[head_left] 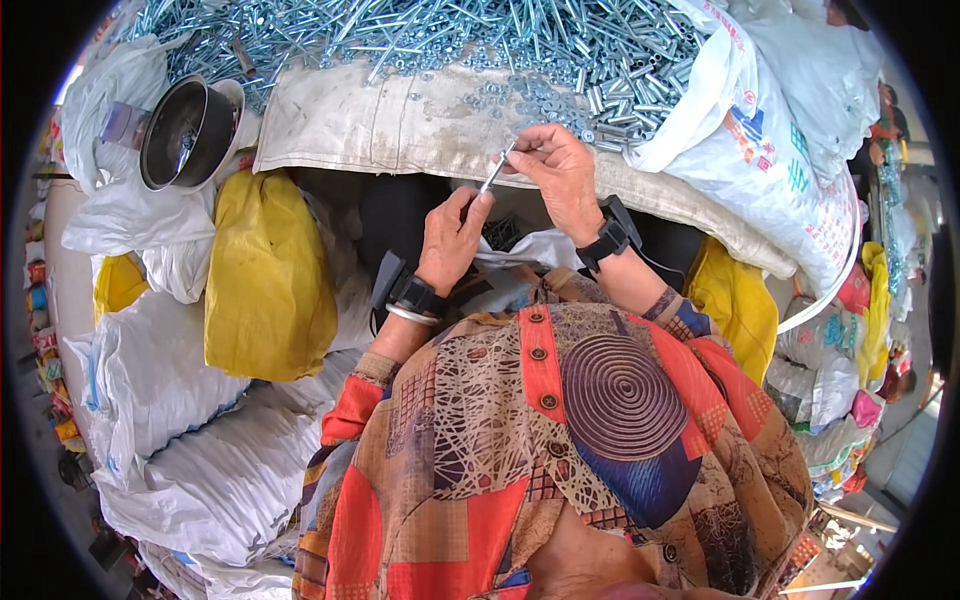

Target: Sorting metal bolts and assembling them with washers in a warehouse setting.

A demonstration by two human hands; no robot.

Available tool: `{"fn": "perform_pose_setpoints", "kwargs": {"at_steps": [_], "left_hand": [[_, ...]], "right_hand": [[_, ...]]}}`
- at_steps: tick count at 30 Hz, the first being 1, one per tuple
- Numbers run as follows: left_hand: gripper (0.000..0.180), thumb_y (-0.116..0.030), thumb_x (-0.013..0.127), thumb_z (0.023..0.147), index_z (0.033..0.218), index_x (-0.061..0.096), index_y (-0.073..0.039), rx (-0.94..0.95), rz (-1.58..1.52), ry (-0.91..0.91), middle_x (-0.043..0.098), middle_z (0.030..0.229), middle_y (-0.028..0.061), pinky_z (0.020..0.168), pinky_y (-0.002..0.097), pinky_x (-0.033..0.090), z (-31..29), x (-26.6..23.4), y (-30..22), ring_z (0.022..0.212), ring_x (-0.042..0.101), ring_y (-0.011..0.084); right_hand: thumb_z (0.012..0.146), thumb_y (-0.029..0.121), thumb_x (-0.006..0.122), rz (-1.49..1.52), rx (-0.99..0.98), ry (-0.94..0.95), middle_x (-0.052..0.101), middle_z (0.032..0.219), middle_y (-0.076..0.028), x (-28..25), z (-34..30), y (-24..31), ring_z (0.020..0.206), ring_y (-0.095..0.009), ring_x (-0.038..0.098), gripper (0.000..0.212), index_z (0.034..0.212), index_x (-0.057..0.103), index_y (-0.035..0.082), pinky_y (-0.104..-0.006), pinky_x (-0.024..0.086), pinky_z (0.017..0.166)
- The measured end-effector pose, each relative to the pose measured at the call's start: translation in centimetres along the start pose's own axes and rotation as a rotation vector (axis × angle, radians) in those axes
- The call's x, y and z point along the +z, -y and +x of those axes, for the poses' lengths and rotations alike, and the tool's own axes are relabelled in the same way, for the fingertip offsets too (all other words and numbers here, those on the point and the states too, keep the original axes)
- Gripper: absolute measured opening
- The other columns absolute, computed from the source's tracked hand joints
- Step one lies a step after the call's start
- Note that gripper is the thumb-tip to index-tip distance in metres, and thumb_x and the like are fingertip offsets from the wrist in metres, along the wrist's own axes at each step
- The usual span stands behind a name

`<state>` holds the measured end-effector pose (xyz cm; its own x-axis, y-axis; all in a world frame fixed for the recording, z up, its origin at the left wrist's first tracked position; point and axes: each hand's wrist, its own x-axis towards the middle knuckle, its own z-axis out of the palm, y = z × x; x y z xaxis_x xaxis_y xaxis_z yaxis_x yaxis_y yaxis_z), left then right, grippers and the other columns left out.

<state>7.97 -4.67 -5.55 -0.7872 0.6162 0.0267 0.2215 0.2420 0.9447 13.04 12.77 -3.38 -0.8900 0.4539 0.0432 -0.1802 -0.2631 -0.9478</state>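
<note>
A thin metal bolt (498, 167) slants between my two hands, above the near edge of the cloth-covered work surface (340, 118). My left hand (452, 238) pinches its lower end between thumb and forefinger. At the upper end, the fingers of my right hand (558, 180) are closed on it. Whether a sleeve or a nut sits on the bolt is too small to tell. Just beyond my hands lie loose washers (540, 100) and short metal sleeves (650, 85). Behind them spreads a heap of long threaded bolts (430, 32).
At the left stands a dark metal bowl (178, 135) with small metal pieces in it, among white plastic bags. A yellow sack (268, 280) hangs below it. White sacks (210, 450) fill the lower left. A printed white sack (760, 150) borders the heap at the right.
</note>
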Motion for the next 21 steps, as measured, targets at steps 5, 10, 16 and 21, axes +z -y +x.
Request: {"fn": "perform_pose_setpoints", "kwargs": {"at_steps": [5,10,16,21], "left_hand": [[0.044,-0.04,0.049,0.102,0.102,0.063,0.001,-0.098,-0.178,-0.01,0.053,0.064,0.0063,0.057,0.032,0.043,0.2,-0.5,-0.5,0.059,0.05,0.0147],[0.039,-0.037,0.049,0.103,0.115,0.063,-0.002,-0.107,-0.3,-0.072,0.054,0.068,0.0017,0.059,0.0272,0.043,0.6,-1.3,0.5,0.064,0.05,0.0093],[0.031,-0.027,0.058,0.1,0.117,0.065,-0.002,0.047,-0.146,-0.16,0.053,0.073,-0.0005,0.059,0.0237,0.042,1.9,-4.3,0.8,0.064,0.047,0.0074],[0.026,-0.024,0.059,0.1,0.109,0.066,0.0,0.062,-0.153,-0.157,0.056,0.076,0.0005,0.059,0.0243,0.042,2.4,-4.3,1.9,0.065,0.048,0.0073]], "right_hand": [[0.09,0.0,0.065,-0.099,0.112,0.136,0.066,0.091,-0.007,0.5,-0.8,-0.4,0.084,-0.012,0.066,0.013,0.102,0.059,-0.001,-0.0251,0.054,0.075],[0.097,0.015,0.059,-0.749,-0.008,0.284,0.069,0.085,-0.005,-0.7,2.1,2.1,0.082,-0.011,0.065,0.017,0.094,0.066,0.0,-0.0271,0.052,0.072],[0.09,0.01,0.058,-1.129,-0.515,0.063,0.067,0.091,-0.016,-4.9,10.5,1.8,0.082,-0.034,0.065,0.013,0.094,0.067,0.002,-0.0401,0.051,0.074],[0.087,0.006,0.055,-1.279,-0.508,0.106,0.063,0.094,-0.017,-5.5,14.3,0.0,0.087,-0.036,0.064,0.014,0.095,0.066,0.002,-0.0452,0.051,0.075]]}}
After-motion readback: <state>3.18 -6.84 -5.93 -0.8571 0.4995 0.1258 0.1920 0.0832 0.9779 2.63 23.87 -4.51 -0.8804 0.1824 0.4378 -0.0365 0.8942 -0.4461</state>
